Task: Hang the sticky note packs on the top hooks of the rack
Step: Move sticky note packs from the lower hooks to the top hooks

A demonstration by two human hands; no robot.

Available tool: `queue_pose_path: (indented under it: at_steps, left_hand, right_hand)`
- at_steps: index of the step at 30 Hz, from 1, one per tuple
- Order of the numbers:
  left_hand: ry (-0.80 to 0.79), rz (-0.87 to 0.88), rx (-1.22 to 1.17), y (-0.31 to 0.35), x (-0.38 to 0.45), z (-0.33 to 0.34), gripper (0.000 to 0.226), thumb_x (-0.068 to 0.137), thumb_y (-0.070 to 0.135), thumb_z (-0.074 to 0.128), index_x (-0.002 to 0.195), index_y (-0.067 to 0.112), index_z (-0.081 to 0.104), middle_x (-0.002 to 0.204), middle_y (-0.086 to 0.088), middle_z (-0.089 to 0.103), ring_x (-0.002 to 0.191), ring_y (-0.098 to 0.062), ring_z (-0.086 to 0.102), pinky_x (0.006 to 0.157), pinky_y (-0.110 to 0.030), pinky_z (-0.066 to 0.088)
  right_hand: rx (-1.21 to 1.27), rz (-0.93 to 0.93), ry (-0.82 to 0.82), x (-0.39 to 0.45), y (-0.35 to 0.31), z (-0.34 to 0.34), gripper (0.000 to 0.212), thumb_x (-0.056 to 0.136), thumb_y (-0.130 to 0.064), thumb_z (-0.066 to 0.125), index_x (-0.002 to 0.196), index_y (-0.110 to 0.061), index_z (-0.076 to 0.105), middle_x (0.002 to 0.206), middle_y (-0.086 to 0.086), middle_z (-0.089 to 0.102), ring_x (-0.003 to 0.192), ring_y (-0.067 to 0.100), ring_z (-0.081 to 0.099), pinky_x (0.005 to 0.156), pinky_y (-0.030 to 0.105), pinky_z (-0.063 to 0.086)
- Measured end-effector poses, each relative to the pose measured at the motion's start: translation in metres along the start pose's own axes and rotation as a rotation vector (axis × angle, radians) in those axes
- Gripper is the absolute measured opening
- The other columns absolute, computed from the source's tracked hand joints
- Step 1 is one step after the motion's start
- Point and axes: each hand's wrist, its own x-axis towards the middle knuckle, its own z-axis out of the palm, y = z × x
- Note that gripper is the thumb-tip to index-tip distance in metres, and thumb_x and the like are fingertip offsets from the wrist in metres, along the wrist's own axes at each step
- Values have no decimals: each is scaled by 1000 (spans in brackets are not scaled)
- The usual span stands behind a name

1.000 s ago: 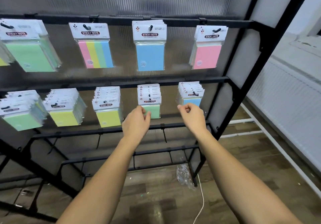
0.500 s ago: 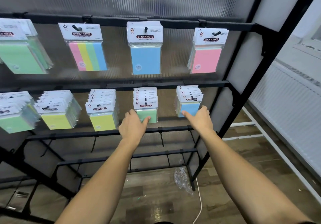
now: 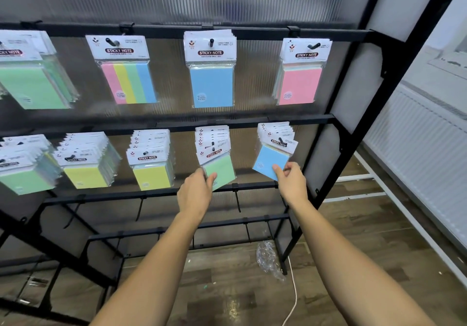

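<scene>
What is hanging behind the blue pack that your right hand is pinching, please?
Behind the blue pack that the right hand pinches, several more header cards show. Their note pads are covered.

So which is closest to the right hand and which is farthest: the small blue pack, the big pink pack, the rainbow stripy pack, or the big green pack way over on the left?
From the right hand:
1. Small blue pack, middle row, pinched in its fingers.
2. Big pink pack, top row, above it.
3. Rainbow stripy pack, top row, further left.
4. Big green pack, top row, far left edge.
</scene>
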Motion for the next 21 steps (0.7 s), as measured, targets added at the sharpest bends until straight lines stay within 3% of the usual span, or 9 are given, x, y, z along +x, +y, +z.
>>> queue_pose_path:
  at_steps: [3, 5, 9, 12, 18, 21]
  left_hand:
    - [8, 10, -50, -2, -11, -4, 38, 102, 46, 43, 82, 15, 50, 83, -5, 66, 73, -28, 55, 62, -36, 41]
    - [14, 25, -82, -3, -18, -9, 40, 103, 45, 40, 78, 15, 48, 77, -2, 61, 71, -28, 56, 60, -36, 42]
    - [46, 83, -116, -6, -29, -21, 40, 104, 42, 37, 76, 15, 46, 71, 1, 54, 66, -23, 50, 56, -34, 36]
    - [62, 128, -142, -7, -36, -30, 39, 105, 40, 37, 79, 13, 49, 73, 1, 55, 65, -19, 49, 52, -33, 32]
    - [63, 183, -218, -9, -50, -47, 39, 105, 37, 39, 68, 22, 37, 63, 3, 46, 57, -12, 41, 48, -31, 25]
    - [72, 185, -255, -10, -51, -59, 39, 105, 37, 39, 71, 17, 41, 61, 2, 46, 57, -13, 41, 49, -31, 26]
  right_hand:
    - [34, -41, 68, -18, 4, -3, 33, 102, -37, 51, 76, -17, 43, 68, -5, 46, 66, 17, 45, 63, 36, 34]
    - [56, -51, 113, -31, 4, -5, 38, 103, -37, 49, 71, -17, 39, 66, -4, 44, 62, 15, 41, 59, 30, 34]
    - [104, -92, 163, -54, 2, -11, 39, 105, -35, 45, 69, -20, 38, 63, -5, 44, 60, 9, 40, 58, 24, 33]
    - [153, -144, 197, -69, -4, -17, 34, 105, -34, 44, 76, -17, 49, 62, -5, 45, 57, 3, 43, 56, 17, 33]
    - [234, -255, 147, -90, -24, -18, 36, 104, -34, 47, 73, -15, 46, 60, -8, 36, 57, 7, 30, 56, 26, 26]
    - [233, -303, 100, -96, -43, -15, 37, 104, -32, 48, 70, -19, 45, 55, -13, 37, 55, 6, 30, 54, 23, 25]
